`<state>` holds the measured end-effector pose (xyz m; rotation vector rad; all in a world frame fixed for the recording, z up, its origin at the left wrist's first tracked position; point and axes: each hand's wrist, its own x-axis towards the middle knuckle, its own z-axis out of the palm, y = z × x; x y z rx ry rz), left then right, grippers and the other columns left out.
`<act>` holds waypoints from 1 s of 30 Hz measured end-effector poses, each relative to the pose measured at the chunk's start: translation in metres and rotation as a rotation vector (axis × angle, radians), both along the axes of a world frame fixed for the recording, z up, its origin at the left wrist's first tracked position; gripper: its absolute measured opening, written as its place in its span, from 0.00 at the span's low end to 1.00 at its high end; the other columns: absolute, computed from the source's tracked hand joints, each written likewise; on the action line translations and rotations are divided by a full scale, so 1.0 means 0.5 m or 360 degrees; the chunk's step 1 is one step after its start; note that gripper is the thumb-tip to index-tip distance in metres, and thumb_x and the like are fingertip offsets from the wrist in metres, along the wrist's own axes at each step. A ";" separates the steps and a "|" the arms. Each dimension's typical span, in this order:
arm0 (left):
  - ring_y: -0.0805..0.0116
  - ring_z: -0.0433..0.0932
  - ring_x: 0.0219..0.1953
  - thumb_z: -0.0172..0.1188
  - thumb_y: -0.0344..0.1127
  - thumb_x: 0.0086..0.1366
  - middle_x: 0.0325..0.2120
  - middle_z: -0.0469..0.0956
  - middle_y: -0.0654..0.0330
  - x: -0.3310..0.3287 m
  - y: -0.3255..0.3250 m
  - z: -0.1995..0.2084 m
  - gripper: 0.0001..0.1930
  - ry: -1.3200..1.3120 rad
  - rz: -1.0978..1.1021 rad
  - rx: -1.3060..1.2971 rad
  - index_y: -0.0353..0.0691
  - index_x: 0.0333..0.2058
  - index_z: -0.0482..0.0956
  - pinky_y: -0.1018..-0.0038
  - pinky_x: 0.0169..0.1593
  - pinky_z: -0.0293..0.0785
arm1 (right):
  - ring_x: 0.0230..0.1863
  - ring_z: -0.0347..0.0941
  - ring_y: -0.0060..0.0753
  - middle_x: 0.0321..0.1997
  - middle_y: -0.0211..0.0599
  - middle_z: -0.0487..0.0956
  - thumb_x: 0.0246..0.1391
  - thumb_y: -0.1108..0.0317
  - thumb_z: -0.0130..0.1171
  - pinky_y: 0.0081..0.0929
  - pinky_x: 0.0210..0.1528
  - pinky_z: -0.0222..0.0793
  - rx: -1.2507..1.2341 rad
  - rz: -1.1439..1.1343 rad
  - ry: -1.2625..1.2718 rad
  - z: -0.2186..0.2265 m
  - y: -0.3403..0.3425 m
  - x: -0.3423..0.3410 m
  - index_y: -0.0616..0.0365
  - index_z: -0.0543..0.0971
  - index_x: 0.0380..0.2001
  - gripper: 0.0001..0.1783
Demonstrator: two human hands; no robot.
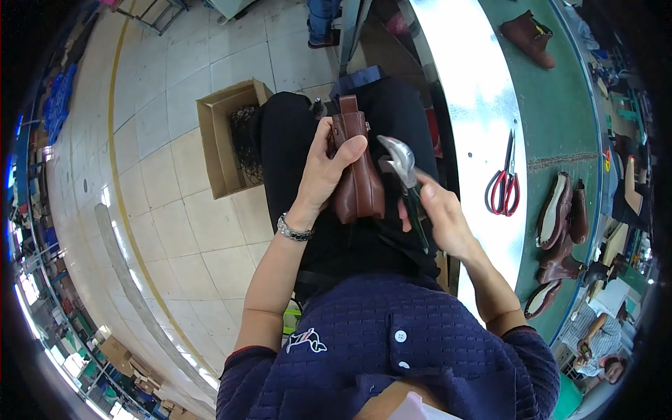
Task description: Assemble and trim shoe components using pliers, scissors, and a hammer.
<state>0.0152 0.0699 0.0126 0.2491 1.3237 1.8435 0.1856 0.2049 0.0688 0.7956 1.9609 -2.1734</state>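
Observation:
Over my lap, my left hand (323,166) grips a brown leather boot (361,187), its fingers behind and the thumb pressed on the front. A pull loop sticks up at the boot's far end, and the toe points toward me. Just right of the boot, my right hand (445,218) is closed on pincers (402,159) with a silver head and dark handles. Their jaws are apart from the leather; the hand is slightly blurred, and part of the grip is hidden.
A cardboard box (210,150) with dark scraps stands left of my knees. On my right, red-handled scissors (505,190) lie on a shiny metal bench (483,91). Beyond it, a green belt (549,140) carries several brown boots (555,210). Other people sit past the belt.

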 end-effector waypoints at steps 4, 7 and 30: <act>0.79 0.70 0.38 0.68 0.51 0.58 0.35 0.71 0.67 -0.005 0.000 -0.006 0.26 -0.0026 -0.0019 0.0013 0.42 0.44 0.68 0.79 0.44 0.69 | 0.30 0.76 0.23 0.31 0.37 0.80 0.61 0.66 0.52 0.20 0.35 0.68 -0.0381 0.0087 -0.0131 0.016 0.046 -0.008 0.60 0.76 0.45 0.12; 0.78 0.70 0.38 0.68 0.53 0.57 0.36 0.72 0.65 -0.007 -0.002 -0.006 0.27 -0.0058 -0.0076 -0.0026 0.42 0.44 0.68 0.78 0.45 0.69 | 0.32 0.77 0.23 0.37 0.41 0.82 0.56 0.74 0.62 0.21 0.38 0.72 -0.0679 0.0388 -0.0124 0.027 0.056 -0.023 0.62 0.74 0.44 0.14; 0.65 0.69 0.33 0.66 0.41 0.58 0.28 0.69 0.56 -0.033 -0.015 -0.027 0.18 0.0355 0.0077 -0.0128 0.32 0.35 0.71 0.73 0.44 0.67 | 0.16 0.74 0.47 0.13 0.47 0.73 0.68 0.48 0.42 0.39 0.22 0.68 0.0417 0.1429 -0.0830 0.098 0.012 -0.165 0.64 0.78 0.19 0.33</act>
